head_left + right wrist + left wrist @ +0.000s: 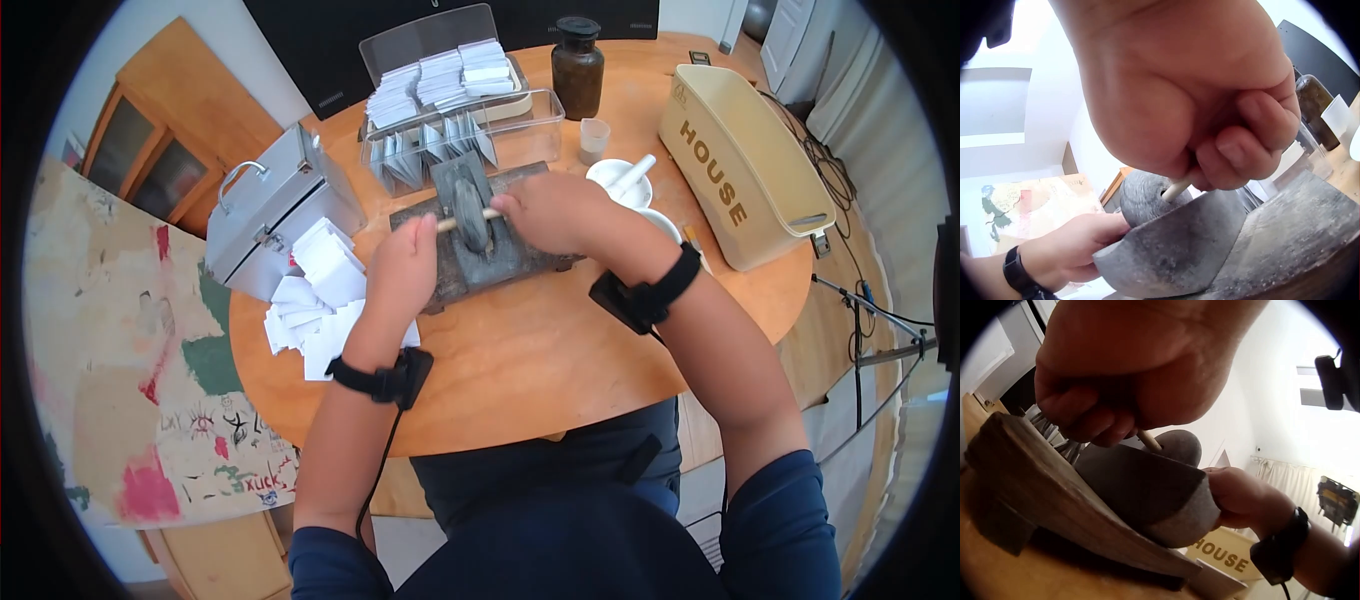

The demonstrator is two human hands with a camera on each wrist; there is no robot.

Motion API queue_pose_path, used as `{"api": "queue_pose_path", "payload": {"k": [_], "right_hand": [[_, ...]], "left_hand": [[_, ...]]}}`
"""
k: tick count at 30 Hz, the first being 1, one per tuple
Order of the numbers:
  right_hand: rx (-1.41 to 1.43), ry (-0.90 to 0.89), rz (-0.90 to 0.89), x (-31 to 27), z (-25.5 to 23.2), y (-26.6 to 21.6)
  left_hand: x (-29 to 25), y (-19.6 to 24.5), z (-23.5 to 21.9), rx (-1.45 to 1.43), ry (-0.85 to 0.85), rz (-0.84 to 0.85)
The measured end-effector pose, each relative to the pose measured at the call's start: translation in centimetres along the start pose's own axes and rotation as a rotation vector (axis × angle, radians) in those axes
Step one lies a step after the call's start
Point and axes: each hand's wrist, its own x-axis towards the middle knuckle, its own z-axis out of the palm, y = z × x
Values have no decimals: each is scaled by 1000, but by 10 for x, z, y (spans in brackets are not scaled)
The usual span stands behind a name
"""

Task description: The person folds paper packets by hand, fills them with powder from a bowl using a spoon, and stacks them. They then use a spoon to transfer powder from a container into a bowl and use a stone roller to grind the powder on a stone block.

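A grey stone wheel (469, 215) with a pale rod through its centre stands in a grey stone trough (490, 262) on a dark slab. My left hand (404, 268) grips the rod's left end, fingers curled round it. The right end of the rod is gripped by my right hand (548, 212). In the left wrist view, my left hand (1129, 369) is above the trough (1141, 487), the wheel (1180, 448) beyond it. In the right wrist view, the rod (1177, 189) enters the wheel (1147, 197) below my right hand (1197, 100).
White paper packets (325, 290) lie left, beside a silver case (285, 215). Behind are a clear rack (530, 125) and a box of packets (430, 85). A brown jar (578, 75), small cup (594, 140), white mortar with pestle (628, 184) and cream HOUSE bin (735, 165) stand right.
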Motion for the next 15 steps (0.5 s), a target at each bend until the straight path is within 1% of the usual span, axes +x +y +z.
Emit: {"api": "queue_pose_path", "payload": {"k": [2,3,4,6,8,10,12,13,15], "right_hand": [[-19,14,-5,0,-5,-2],[-34,14,-9,-2,-1,-2],[-27,1,-6,4,5,0],[53,111,-53,20,6,4],[17,83,-50,14,4,4],[-19,59,-51,4,0,0],[-17,116,-68,-4,2,-1],[-13,107,-66,1,7,2],[49,165,-101,19,12,9]], "left_hand": [[-8,0,0,-80,-60,-69],[-5,-3,2,-77,-69,-76],[3,-5,5,-93,-56,-84],[7,-6,6,-111,-35,-86],[3,-5,4,-83,-48,-64],[-14,-6,4,-113,-55,-74],[-19,-3,5,-134,-49,-86],[-16,-1,5,-133,-56,-94],[-2,3,4,-70,-26,-101]]}}
